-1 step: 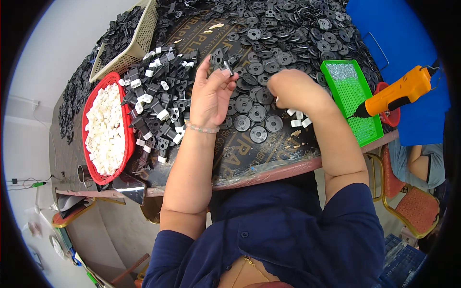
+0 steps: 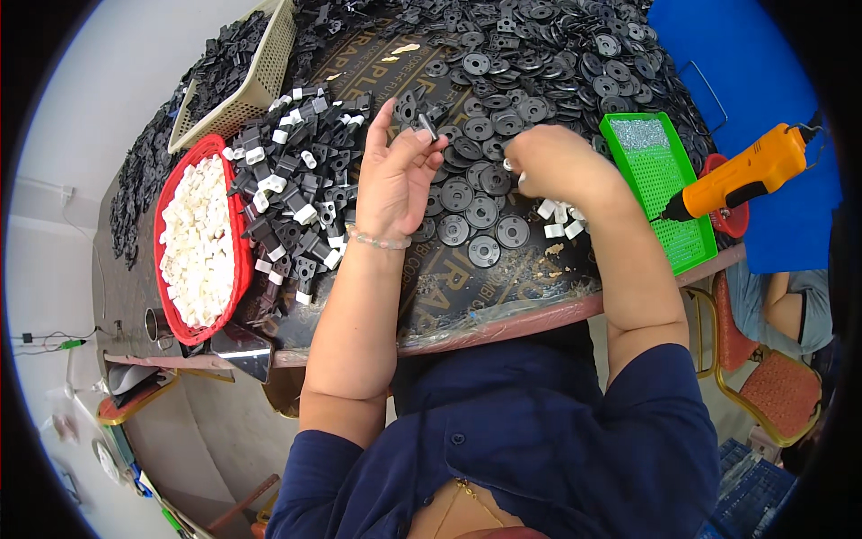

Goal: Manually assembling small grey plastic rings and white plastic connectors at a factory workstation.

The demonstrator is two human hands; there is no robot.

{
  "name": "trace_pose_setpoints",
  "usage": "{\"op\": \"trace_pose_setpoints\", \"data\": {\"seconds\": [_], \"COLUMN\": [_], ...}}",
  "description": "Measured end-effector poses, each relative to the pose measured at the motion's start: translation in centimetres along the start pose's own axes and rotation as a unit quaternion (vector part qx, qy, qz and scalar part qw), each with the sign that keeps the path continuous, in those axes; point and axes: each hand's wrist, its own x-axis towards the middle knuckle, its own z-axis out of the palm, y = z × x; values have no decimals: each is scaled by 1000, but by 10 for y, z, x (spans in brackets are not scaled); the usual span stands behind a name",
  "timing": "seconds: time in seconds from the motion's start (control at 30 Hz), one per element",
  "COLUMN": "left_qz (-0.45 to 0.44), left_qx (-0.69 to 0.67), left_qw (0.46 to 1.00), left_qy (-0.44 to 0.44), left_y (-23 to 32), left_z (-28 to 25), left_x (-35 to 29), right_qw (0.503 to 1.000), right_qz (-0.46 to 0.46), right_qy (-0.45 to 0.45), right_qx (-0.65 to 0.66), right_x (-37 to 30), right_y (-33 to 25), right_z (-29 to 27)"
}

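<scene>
Between the thumb and fingers of my left hand (image 2: 393, 180) is a black plastic bracket (image 2: 409, 106), held above the table with a short stem sticking out beside the thumb. My right hand (image 2: 564, 163) is closed over the black discs. A bit of a white plastic piece (image 2: 522, 180) shows at its fingertips. Below that hand lie several loose white plastic pieces (image 2: 557, 218). Black discs (image 2: 482, 213) with centre holes spread between and beyond my hands. Left of my left wrist is a heap of black brackets with white ends (image 2: 301, 193).
A red basket (image 2: 245, 260) of white pieces stands at the left, with a beige crate (image 2: 235, 106) of black parts behind it. At the right are a green tray (image 2: 613, 135) of small metal parts, an orange electric screwdriver (image 2: 750, 171) and a red bowl (image 2: 738, 220).
My right hand has shifted slightly to the right, and more of the white piece shows at its fingertips. My left hand keeps the bracket in nearly the same place.
</scene>
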Motion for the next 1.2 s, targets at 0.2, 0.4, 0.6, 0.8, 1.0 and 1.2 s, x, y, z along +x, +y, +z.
{"op": "trace_pose_setpoints", "data": {"seconds": [0.2, 0.4, 0.6, 0.8, 1.0, 1.2], "left_qz": [-21, 13, 87, 118, 190, 192], "left_qx": [-12, -17, 0, 29, 49, -4], "left_qw": [1000, 999, 996, 993, 980, 980], "left_qy": [0, -37, -6, 0, 39, 52], "left_y": [3, 0, -2, -6, -12, -14], "left_z": [1, 3, 9, 5, 6, 13], "left_x": [-1, -2, -5, -1, -5, -10], "right_qw": [978, 816, 678, 667, 565, 540], "right_qz": [-9, -32, -46, -35, -39, -43], "right_qy": [153, 119, 78, 93, 111, 140], "right_qx": [145, 565, 729, 739, 817, 829], "right_x": [3, 21, 26, 27, 35, 35], "right_y": [17, -3, -20, -27, -41, -53], "right_z": [-11, 1, 7, 10, 26, 27]}}
